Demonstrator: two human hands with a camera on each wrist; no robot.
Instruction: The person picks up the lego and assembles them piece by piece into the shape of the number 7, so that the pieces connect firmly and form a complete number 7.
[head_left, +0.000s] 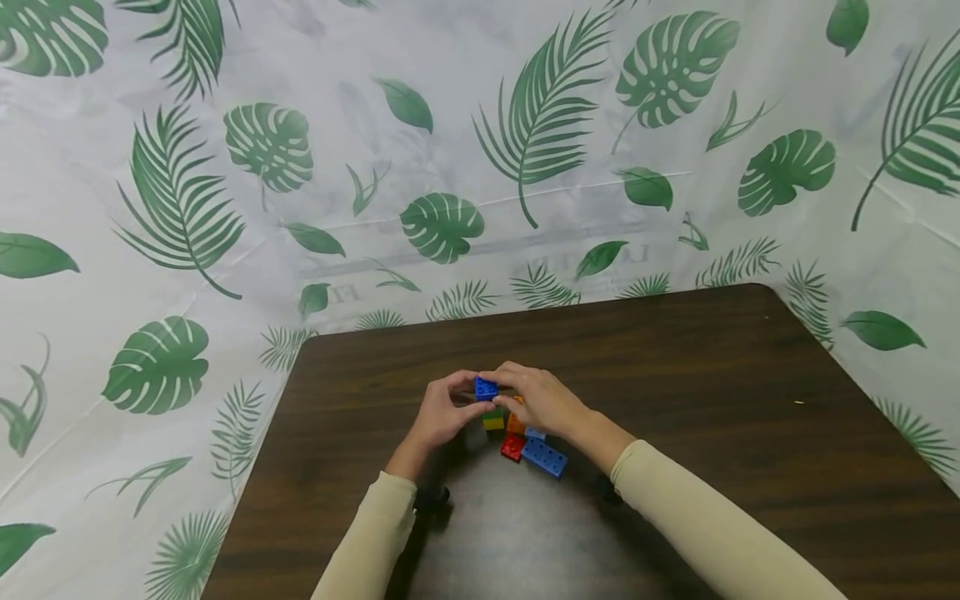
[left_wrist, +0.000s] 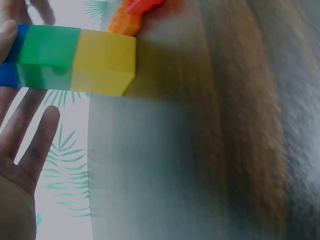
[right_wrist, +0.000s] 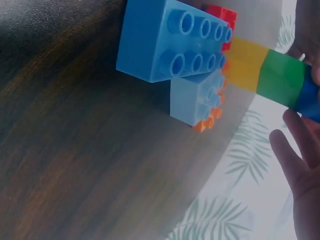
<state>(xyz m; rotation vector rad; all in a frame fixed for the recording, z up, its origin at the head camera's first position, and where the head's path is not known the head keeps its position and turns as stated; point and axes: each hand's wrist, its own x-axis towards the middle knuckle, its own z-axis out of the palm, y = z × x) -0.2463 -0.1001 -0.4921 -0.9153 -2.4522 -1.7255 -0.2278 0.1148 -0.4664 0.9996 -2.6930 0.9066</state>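
A small stack stands upright on the table: a blue brick point(head_left: 486, 388) on top, a green brick point(left_wrist: 51, 56) in the middle and a yellow brick point(left_wrist: 103, 61) at the bottom. My left hand point(head_left: 441, 412) grips the blue brick from the left with thumb and fingers. From the other side, my right hand point(head_left: 546, 400) pinches the same brick. Close to the stack's right lie an orange brick point(head_left: 514, 423), a red brick point(head_left: 512, 447), a light blue brick point(right_wrist: 191, 99) and a longer blue brick point(right_wrist: 145, 45), partly behind the right hand in the head view.
The dark wooden table point(head_left: 645, 358) extends around the bricks on all sides. A tiny yellow scrap point(head_left: 798, 402) lies to the right. Behind the table hangs a white curtain point(head_left: 450, 125) printed with green leaves.
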